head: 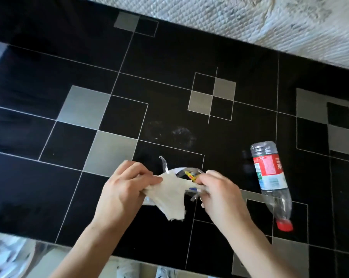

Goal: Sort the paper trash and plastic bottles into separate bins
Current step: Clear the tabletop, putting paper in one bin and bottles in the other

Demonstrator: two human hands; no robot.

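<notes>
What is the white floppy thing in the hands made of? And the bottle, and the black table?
White sheet: likely soft tissue paper, matte, ragged torn edge. Bottle: clear thin plastic, see-through, with a printed label and red cap. Table: glossy, probably glass or lacquer; it shows reflections.

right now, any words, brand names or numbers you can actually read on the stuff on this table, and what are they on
None can be read for certain.
Plastic bottle, red and white label: white characters and small print, too blurred to read.
Clear wrapper held with the tissue paper between left hand and right hand: yellow, red and blue print, too small and crumpled to read.
Black table: only squares and lines, no text.
</notes>
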